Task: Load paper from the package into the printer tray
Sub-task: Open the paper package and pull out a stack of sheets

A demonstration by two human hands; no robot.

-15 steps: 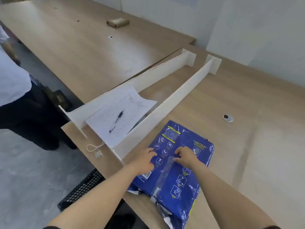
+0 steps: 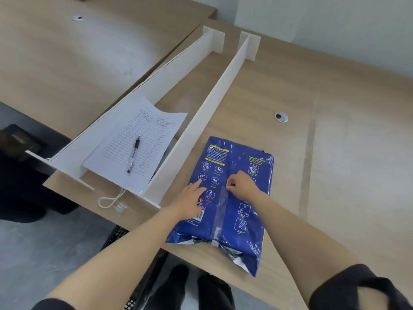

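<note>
Paper is what I am after, and it is sealed inside the blue glossy plastic-wrapped ream package [image 2: 225,198] lying flat on the wooden bench [image 2: 335,175], its near end overhanging the near edge, where the wrapper is crumpled and partly torn. I judge the step in hand to be opening the wrapper: no sheets are out yet and no printer tray is in view.

My right hand [image 2: 242,183] sits on the middle of the package, its fingers [image 2: 230,183] pinched narrow at the clear taped seam that runs down the wrapper's length; whether they actually grip a tab of film I cannot tell. My left hand [image 2: 190,201] lies flat just left of the seam, fingers spread and pressing the package down, holding nothing.

Next, I reckon, the pinch must lift and pull along the seam while the left hand keeps the ream from sliding; the film looks slick, so the grip needs to be firm, and the overhanging end could tip off the bench if I tug toward myself.

Left of the package a long white board divider [image 2: 201,121] runs away to the far side, almost touching the wrapper's left edge. Beyond it a ruled white printed form [image 2: 154,130] carries a black ballpoint pen [image 2: 134,153].
</note>
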